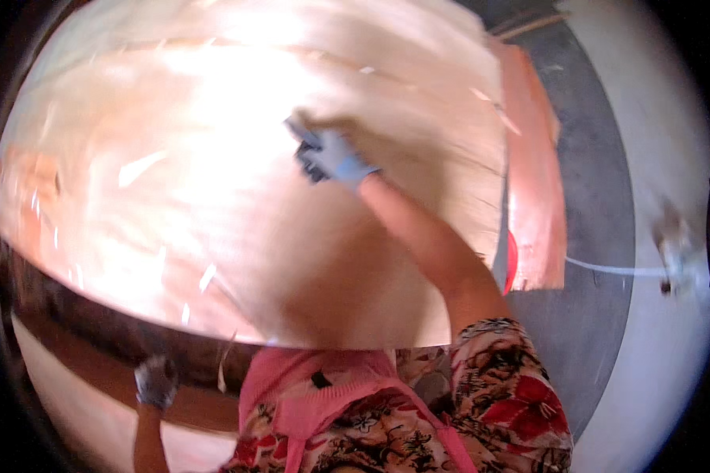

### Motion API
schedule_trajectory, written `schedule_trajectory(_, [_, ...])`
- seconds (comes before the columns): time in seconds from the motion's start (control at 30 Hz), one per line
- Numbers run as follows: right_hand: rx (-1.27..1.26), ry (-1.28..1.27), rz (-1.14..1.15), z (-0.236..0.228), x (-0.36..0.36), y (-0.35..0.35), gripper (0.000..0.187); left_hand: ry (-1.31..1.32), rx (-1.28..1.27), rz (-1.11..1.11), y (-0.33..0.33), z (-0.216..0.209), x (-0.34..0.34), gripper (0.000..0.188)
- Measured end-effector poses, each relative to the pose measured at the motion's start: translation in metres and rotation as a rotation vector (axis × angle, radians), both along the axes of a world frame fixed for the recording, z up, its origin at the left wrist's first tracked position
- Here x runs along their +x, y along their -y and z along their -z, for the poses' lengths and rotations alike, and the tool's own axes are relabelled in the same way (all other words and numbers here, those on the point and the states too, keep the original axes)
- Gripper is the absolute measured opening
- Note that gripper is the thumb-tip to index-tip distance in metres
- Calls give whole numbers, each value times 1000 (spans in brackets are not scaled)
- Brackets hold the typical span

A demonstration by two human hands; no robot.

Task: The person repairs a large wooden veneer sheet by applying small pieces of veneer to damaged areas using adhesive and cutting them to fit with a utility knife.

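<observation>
A broad, pale wood veneer sheet [237,260] spreads before me, glaring white in its middle. Over it reaches my right hand [331,154], in a light grey glove with dark fingers and a blue cuff. Its fingers look curled, but blur hides whether anything is in them. My left hand [156,381], gloved too, hangs low at the left, past the near edge of the veneer and apart from it. Motion smears its fingers. White slivers [140,168] and small flecks lie scattered on the sheet.
Beyond the right edge lies a separate reddish veneer strip [538,173], with a red curved thing [512,260] beside it. A dark grey floor [599,213] and a pale floor band run along the right, crossed by a white cord [607,269]. Brown boards [102,370] sit below the sheet's near edge.
</observation>
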State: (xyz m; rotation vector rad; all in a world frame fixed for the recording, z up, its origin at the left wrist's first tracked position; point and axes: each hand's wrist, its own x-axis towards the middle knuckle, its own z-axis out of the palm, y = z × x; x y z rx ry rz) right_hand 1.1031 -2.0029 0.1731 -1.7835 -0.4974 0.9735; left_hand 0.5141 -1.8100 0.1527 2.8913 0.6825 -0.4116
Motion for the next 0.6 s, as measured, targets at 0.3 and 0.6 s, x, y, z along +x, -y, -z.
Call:
schedule_trajectory(0.3, [-143,166,39,-23,-9,3,10,467,-399,397,97,-41,130,21])
schedule_trajectory(0.6, [409,-25,123,-48,-17,45,12,508,-801,259,168,-63,217,20])
